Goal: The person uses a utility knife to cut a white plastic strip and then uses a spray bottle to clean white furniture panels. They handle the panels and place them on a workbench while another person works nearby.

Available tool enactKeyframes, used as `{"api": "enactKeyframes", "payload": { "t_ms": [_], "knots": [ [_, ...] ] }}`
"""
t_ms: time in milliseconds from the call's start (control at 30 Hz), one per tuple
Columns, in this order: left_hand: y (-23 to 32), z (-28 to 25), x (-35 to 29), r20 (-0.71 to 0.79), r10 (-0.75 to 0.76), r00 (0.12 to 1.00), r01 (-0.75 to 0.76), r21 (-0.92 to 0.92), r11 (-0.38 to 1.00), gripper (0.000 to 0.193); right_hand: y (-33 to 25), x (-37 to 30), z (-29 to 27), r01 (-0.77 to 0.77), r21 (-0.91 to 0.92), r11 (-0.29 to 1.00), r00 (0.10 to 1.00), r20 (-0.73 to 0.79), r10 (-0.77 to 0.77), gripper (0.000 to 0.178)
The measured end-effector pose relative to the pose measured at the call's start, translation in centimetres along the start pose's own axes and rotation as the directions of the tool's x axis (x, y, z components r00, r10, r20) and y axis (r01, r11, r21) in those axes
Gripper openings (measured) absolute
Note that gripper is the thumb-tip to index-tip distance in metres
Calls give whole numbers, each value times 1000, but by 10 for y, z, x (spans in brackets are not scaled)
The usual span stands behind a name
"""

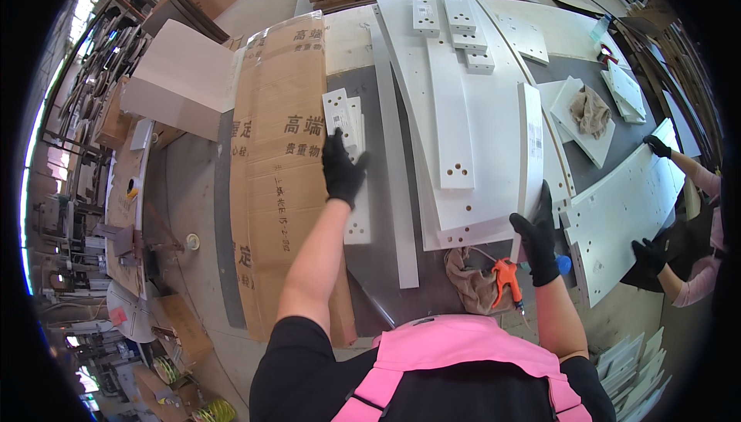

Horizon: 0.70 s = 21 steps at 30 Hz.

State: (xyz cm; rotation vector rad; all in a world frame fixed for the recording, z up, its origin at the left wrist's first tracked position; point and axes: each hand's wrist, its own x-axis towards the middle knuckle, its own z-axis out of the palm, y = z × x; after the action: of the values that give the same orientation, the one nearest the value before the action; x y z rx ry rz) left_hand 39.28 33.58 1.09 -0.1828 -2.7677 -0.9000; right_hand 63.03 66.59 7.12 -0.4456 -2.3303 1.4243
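Observation:
My left hand (343, 171), in a black glove, lies over a short stack of narrow white panels with drilled holes (337, 108). Its thumb is spread from the fingers, and the fingertips touch the upper panel. My right hand (539, 233), gloved too, grips the near end of a long narrow white board (531, 140) with a label on it. This board lies along the right side of large stacked white panels (494, 105). Smaller drilled white pieces (457, 6) rest on top of that stack. A long white strip (399, 190) lies between the two groups.
A long cardboard carton (278, 152) lies left of the panels on the dark table. Near my right hand are an orange air blow gun (505, 283) and a brown rag (471, 283). At right, a co-worker's gloved hands (656, 146) hold a large white panel (617, 221).

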Motion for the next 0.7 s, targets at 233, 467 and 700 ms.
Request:
{"api": "enactKeyframes", "payload": {
  "t_ms": [233,467,700],
  "knots": [
    [-40,65,74,272,-530,803,444,320,837,128,13,50,7,-75,-398,914,993,53,104,95],
    [-49,75,62,172,-504,846,416,379,827,122,18,59,18,82,-861,502,996,89,-11,82],
    [-85,45,24,382,-240,893,422,-518,744,93,27,54,12,110,-754,647,990,28,-136,75]
  ]
}}
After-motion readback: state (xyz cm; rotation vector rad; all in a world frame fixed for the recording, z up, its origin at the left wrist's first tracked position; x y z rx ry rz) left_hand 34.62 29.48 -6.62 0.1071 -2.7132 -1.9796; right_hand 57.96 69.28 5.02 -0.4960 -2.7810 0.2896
